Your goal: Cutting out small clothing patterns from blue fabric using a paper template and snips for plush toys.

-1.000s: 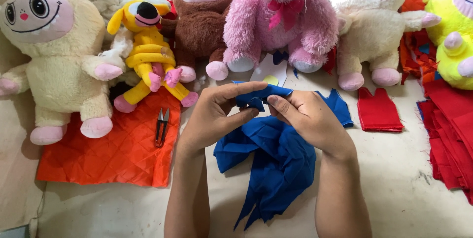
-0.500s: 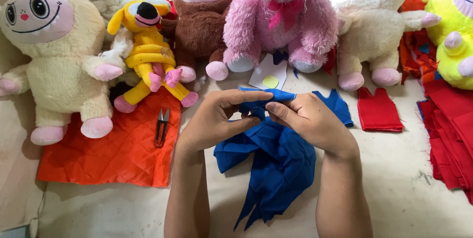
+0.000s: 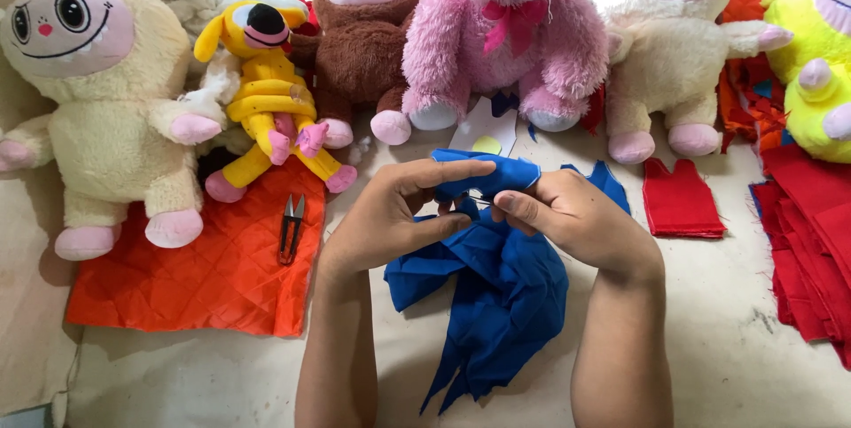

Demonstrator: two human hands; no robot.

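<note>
The blue fabric [image 3: 496, 295] lies at the centre of the worktop [image 3: 727, 339] and serves as the reference for all positions below. Its upper edge is lifted off the surface and folded over; its lower part spreads flat toward the person in pointed strips.

The left hand [image 3: 399, 215] grasps the folded upper edge from the left, index finger stretched along the top of the fold and thumb beneath. The right hand [image 3: 576, 215] pinches the same fold from the right, fingertips closed on the cloth. The fingertips of both hands meet at the fold.

Left of the blue fabric lies an orange quilted cloth [image 3: 204, 277], with black thread snips [image 3: 291, 229] resting on its right part. Right of the blue fabric lies a small red fabric piece [image 3: 678, 202]; further right is a stack of red cloth [image 3: 811, 242].

Beyond the blue fabric stands a row of plush toys: a cream rabbit-like toy [image 3: 106, 118], a yellow toy [image 3: 266, 91], a brown toy [image 3: 363, 38], a pink toy [image 3: 505, 38] directly behind, a second cream toy [image 3: 660, 47] and a neon yellow toy [image 3: 811, 56].
</note>
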